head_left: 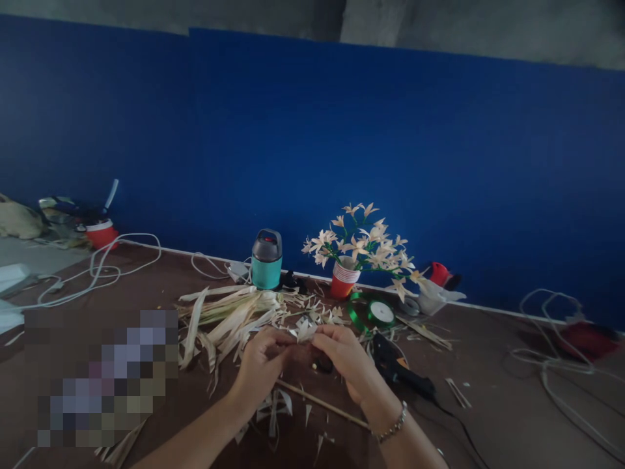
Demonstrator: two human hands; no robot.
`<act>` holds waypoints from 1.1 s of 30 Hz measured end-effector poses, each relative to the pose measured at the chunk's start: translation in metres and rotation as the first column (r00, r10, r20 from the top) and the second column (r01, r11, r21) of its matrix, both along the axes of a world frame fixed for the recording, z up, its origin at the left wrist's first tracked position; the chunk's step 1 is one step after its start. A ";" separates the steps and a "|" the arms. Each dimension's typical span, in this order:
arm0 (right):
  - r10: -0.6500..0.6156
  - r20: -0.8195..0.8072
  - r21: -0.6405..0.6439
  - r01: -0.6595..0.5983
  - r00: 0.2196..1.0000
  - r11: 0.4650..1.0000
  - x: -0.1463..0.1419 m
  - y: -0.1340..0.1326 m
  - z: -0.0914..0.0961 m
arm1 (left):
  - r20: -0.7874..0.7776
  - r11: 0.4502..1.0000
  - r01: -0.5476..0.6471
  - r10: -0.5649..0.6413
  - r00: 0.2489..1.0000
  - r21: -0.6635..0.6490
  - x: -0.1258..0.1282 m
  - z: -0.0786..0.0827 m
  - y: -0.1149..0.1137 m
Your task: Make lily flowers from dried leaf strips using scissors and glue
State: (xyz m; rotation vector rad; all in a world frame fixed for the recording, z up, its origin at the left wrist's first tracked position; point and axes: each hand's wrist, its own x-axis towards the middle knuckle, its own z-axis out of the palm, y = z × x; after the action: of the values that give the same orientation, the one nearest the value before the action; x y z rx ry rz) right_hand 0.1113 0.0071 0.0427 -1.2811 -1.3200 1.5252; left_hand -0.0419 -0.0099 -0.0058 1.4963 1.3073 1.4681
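Both hands meet over the brown table (493,391), pinching a small pale folded leaf piece (305,330) between them. My left hand (261,365) is closed on its left side and my right hand (344,355), with a bracelet at the wrist, is closed on its right side. A heap of pale dried leaf strips (229,319) lies just beyond my left hand. A thin wooden stick (322,404) lies under my wrists. A black glue gun (398,371) rests right of my right hand.
A red paper cup (344,280) with pale handmade flowers (364,244) stands at the back by the blue wall. A teal jar (266,260), a green ribbon roll (375,312), white cables (97,267) and cut scraps lie around.
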 end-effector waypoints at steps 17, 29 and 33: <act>0.043 0.022 0.038 -0.044 0.999 0.998 0.002 0.001 0.004 | -0.027 0.998 0.029 -0.027 0.999 0.063 -0.001 0.003 0.001; 0.069 0.005 0.037 -0.069 0.998 0.997 0.003 0.003 0.000 | -0.073 0.998 0.041 -0.036 0.997 0.057 -0.001 0.002 0.002; 0.078 0.017 0.033 -0.079 0.997 0.996 0.003 0.002 0.001 | -0.087 0.999 0.030 -0.028 0.996 0.024 -0.001 0.003 0.001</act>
State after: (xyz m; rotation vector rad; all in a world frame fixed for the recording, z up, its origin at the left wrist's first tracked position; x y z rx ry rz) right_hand 0.1145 0.0094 0.0437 -1.2355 -1.4152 1.5427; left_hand -0.0425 -0.0092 -0.0023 1.6052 1.3165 1.4199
